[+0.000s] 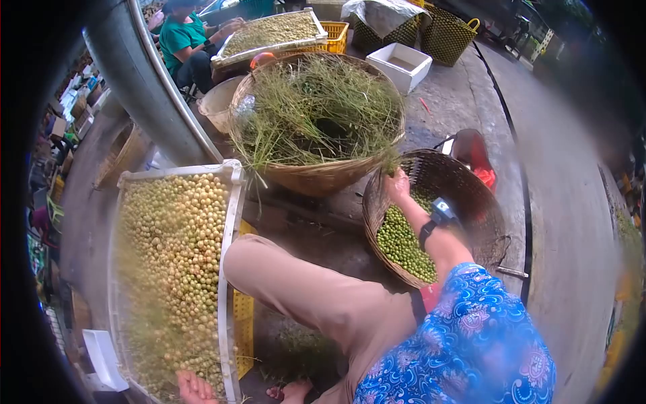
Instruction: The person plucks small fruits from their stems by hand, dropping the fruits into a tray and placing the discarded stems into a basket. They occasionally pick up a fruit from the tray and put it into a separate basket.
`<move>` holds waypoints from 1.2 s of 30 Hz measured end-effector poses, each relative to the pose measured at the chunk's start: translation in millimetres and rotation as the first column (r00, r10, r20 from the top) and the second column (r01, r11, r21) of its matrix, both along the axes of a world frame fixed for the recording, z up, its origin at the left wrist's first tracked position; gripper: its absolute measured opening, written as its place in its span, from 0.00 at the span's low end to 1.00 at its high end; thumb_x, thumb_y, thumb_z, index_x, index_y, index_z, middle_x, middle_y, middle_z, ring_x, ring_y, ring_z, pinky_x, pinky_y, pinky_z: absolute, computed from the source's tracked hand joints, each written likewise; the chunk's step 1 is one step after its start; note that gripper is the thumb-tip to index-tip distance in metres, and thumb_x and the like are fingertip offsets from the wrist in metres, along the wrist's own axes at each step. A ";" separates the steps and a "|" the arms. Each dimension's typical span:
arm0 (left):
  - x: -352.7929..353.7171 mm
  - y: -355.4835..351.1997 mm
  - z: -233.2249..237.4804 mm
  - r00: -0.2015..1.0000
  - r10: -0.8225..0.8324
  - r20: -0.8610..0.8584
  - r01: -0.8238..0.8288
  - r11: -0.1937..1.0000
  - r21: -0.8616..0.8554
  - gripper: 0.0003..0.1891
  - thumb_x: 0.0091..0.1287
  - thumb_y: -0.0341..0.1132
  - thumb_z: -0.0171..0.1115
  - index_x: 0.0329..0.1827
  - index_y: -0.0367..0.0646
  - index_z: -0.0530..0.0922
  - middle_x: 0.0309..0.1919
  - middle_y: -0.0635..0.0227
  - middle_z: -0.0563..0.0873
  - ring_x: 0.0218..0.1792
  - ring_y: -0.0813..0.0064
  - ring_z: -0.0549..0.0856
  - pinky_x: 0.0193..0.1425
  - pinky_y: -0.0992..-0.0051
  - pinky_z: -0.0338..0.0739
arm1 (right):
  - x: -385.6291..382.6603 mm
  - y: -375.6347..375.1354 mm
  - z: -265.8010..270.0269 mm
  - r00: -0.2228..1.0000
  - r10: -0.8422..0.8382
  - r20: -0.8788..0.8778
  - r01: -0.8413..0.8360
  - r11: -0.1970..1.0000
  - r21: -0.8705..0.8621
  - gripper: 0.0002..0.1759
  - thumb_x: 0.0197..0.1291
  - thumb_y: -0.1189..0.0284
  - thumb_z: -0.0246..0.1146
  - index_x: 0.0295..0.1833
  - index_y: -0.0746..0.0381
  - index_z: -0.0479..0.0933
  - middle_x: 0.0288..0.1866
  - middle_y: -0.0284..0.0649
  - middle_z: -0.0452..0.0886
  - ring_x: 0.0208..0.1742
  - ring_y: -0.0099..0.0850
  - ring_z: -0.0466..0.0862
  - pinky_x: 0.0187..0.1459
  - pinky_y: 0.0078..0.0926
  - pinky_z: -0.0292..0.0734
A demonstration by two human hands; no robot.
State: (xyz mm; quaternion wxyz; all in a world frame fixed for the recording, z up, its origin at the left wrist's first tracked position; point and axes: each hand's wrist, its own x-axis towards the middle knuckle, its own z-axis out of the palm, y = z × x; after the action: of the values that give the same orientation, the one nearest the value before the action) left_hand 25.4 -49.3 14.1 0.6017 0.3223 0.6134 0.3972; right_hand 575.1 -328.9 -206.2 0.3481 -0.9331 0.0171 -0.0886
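My right hand (397, 183) is at the far left rim of a dark wicker basket (481, 192), its fingers closed around a small bunch of thin green stems (391, 161). Inside that basket lie small round green fruits (406, 246). My left hand (195, 388) is low at the front of a white-framed tray (230, 242), with its fingers lying over the contents and nothing visibly held. Pale yellow and greenish round fruits (178, 236) fill the tray. Part of my left hand is cut off by the frame's bottom edge.
A large woven basket (316, 176) heaped with green stems (323, 101) stands ahead. Left of it rises a metal post (151, 74). Beyond, a person in green (185, 37) works at another fruit tray (272, 34). A white box (402, 66) sits behind; a yellow crate (243, 316) is under my tray.
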 end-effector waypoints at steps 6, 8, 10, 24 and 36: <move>-6.1 3.0 9.7 0.995 0.012 0.096 -0.011 1.000 -0.020 0.10 0.62 0.34 0.51 0.22 0.48 0.66 0.12 0.79 0.59 0.11 0.86 0.56 0.13 0.84 0.50 | -33.9 -20.1 105.4 0.912 0.205 0.355 -0.244 0.967 0.068 0.14 0.48 0.69 0.58 0.42 0.61 0.73 0.35 0.50 0.77 0.37 0.44 0.78 0.38 0.36 0.73; -29.8 27.6 -21.4 0.982 -0.022 0.188 0.023 1.000 -0.002 0.11 0.63 0.35 0.51 0.21 0.50 0.65 0.10 0.81 0.59 0.08 0.88 0.55 0.09 0.84 0.47 | -37.0 3.9 155.5 0.779 0.347 0.522 -0.275 0.938 -0.212 0.15 0.48 0.72 0.60 0.44 0.61 0.73 0.36 0.49 0.76 0.35 0.43 0.78 0.37 0.34 0.74; -39.8 25.4 -33.5 0.966 -0.054 0.254 0.056 0.998 -0.003 0.12 0.64 0.36 0.50 0.21 0.52 0.65 0.09 0.83 0.59 0.06 0.90 0.54 0.05 0.85 0.45 | -4.1 34.2 172.1 0.716 0.446 0.538 -0.351 0.895 -0.275 0.16 0.48 0.74 0.60 0.46 0.60 0.72 0.39 0.48 0.75 0.35 0.43 0.78 0.36 0.34 0.74; -52.1 18.6 -14.9 0.597 -0.386 0.703 0.326 0.918 0.227 0.14 0.67 0.42 0.49 0.25 0.44 0.71 0.13 0.77 0.66 0.10 0.88 0.61 0.11 0.86 0.53 | -12.1 180.4 196.5 0.613 0.790 -0.026 -0.508 0.369 -0.778 0.14 0.53 0.71 0.49 0.45 0.59 0.73 0.39 0.52 0.78 0.41 0.47 0.78 0.41 0.39 0.73; -29.5 7.4 -1.4 0.542 -0.447 0.711 0.398 0.882 0.250 0.16 0.67 0.44 0.47 0.25 0.44 0.69 0.12 0.79 0.61 0.09 0.89 0.58 0.10 0.86 0.50 | -376.0 267.7 235.2 -0.561 0.802 -0.203 -0.433 -0.075 0.898 0.22 0.60 0.59 0.55 0.54 0.61 0.68 0.33 0.35 0.77 0.29 0.18 0.75 0.24 0.12 0.72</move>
State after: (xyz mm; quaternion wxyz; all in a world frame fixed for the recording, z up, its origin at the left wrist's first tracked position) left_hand -4.1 -41.9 12.7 0.8679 0.2841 0.2004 0.3549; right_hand 199.1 -61.2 28.9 0.3699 -0.4020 -0.4587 0.7009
